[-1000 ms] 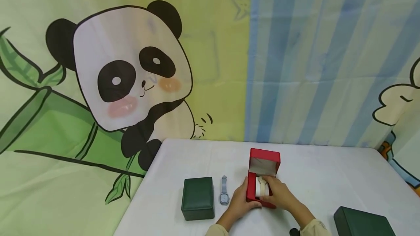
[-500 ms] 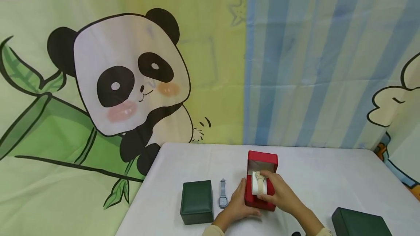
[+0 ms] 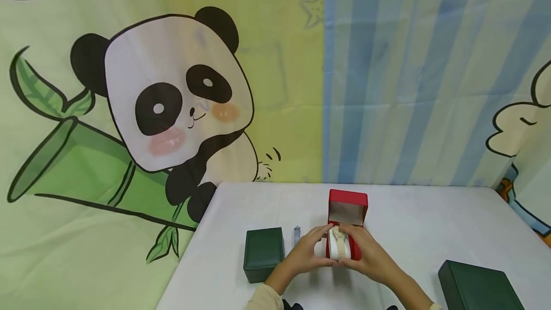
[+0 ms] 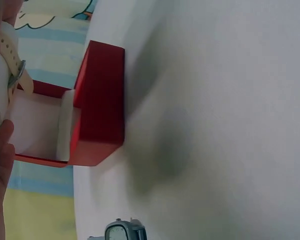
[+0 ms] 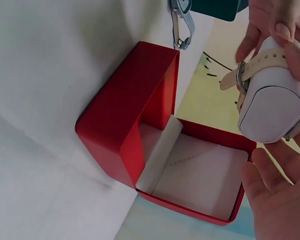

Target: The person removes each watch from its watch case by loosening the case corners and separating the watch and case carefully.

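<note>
A cream-strapped wristwatch (image 3: 340, 242) is wrapped round a white cushion (image 5: 273, 111), both raised above an opened red watch box (image 5: 121, 112). My left hand (image 3: 303, 252) and right hand (image 3: 372, 256) hold the cushion from either side, thumbs on the near end and fingertips at the far end. The strap's buckle (image 5: 241, 76) shows in the right wrist view. On the table the box stands with its lid (image 3: 347, 198) up and its pale lining showing. A blue-grey watch (image 4: 118, 232) lies left of the box, partly hidden behind my left hand in the head view.
One closed green box (image 3: 263, 253) stands at the left, close to my left forearm. Another green box (image 3: 479, 286) sits at the front right, cut off by the frame. White cloth (image 3: 409, 224) covers the table; a panda-printed curtain (image 3: 284, 85) hangs behind.
The cushion with the cream watch has risen out of the red box in my right hand. My left hand has let go of the box's side and moved to the cushion.
</note>
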Demonstrator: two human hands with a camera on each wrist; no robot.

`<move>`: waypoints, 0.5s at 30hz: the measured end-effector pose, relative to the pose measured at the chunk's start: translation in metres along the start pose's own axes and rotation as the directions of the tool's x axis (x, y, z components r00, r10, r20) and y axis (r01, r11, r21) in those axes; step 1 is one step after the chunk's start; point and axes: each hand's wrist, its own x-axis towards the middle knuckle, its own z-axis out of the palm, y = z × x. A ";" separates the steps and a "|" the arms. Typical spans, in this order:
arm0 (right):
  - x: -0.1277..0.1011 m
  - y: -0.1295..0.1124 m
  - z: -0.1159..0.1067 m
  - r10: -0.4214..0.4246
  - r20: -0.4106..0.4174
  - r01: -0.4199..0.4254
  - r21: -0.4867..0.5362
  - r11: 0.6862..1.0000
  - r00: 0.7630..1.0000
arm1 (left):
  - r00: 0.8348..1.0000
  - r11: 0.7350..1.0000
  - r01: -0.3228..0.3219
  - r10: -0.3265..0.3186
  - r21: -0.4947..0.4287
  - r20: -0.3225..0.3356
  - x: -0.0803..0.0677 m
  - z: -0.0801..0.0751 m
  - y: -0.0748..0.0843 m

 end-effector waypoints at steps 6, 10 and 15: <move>0.000 -0.009 -0.006 0.018 0.027 -0.020 0.081 0.997 0.999 | 0.997 0.998 -0.060 0.059 -0.024 -0.051 0.001 -0.004 0.004; -0.002 -0.016 -0.006 0.020 0.022 -0.021 0.080 0.997 1.000 | 0.998 0.998 -0.047 0.045 -0.030 -0.045 -0.001 -0.005 0.008; -0.007 -0.025 -0.004 0.022 -0.010 -0.022 0.034 0.999 1.000 | 0.997 0.998 -0.062 0.062 0.003 -0.037 -0.004 -0.007 0.012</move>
